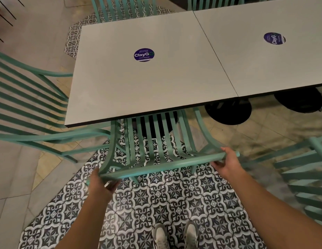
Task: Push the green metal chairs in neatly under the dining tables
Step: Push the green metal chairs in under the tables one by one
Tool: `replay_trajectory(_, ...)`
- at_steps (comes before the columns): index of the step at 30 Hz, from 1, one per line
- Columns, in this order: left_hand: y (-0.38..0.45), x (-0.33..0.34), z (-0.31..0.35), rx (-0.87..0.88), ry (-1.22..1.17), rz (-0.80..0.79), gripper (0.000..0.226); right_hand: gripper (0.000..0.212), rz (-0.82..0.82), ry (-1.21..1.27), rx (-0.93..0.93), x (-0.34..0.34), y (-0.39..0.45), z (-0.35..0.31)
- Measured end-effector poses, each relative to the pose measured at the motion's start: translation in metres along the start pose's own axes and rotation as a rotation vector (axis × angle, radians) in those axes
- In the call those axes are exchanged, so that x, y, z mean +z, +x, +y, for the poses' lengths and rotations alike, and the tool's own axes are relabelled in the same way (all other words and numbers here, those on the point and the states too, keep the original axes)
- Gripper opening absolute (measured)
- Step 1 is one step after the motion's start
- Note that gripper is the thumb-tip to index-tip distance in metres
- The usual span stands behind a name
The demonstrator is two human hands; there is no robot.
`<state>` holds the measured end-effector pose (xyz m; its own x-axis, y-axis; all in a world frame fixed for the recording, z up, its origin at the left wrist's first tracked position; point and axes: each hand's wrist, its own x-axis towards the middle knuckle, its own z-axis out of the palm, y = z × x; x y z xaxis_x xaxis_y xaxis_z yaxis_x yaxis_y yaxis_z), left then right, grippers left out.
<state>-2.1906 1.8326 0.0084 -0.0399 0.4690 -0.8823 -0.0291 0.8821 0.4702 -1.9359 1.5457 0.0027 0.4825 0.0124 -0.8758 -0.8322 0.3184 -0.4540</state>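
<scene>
A spare chair (pixel 29 108) stands left of the table (pixel 147 83). The left hand (pixel 101 184) and right hand (pixel 226 163) grip the middle chair's (pixel 156 141) top rail, seat already under the table edge. Another chair (pixel 304 173) crowds the right; five chairs, two tables.

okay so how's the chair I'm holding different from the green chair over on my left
The held chair faces the near table squarely, its seat already under the edge; the left chair sits at the table's left end, mostly out in the open. Both hands, left hand and right hand, grip the held chair's top rail; nothing touches the left chair. Both are green slatted metal.
</scene>
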Motion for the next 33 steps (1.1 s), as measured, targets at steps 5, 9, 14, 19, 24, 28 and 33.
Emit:
replay_trajectory(5,-0.021,0.007,-0.039,0.021,0.23,-0.249,0.052,0.06,-0.069,0.047,-0.115,-0.04,-0.015,0.014)
replay_trajectory(9,-0.045,0.041,-0.089,-0.048,0.384,-0.422,0.07,0.066,-0.022,0.183,-0.177,-0.1,-0.024,0.012)
replay_trajectory(14,-0.092,0.1,-0.147,-0.093,0.55,-0.548,0.075,0.057,0.088,0.36,-0.221,-0.19,-0.036,-0.006)
replay_trajectory(19,-0.142,0.158,-0.21,-0.068,0.742,-0.689,0.08,0.068,0.176,0.55,-0.277,-0.27,-0.044,-0.036)
replay_trajectory(24,-0.212,0.219,-0.3,-0.049,0.949,-0.814,0.08,0.062,0.246,0.772,-0.354,-0.352,-0.061,-0.071)
replay_trajectory(28,-0.254,0.258,-0.361,-0.038,1.12,-0.88,0.072,0.045,0.314,0.907,-0.383,-0.41,-0.07,-0.084)
replay_trajectory(33,-0.288,0.314,-0.417,-0.035,1.13,-0.898,0.075,0.039,0.46,1.11,-0.37,-0.471,-0.075,-0.09)
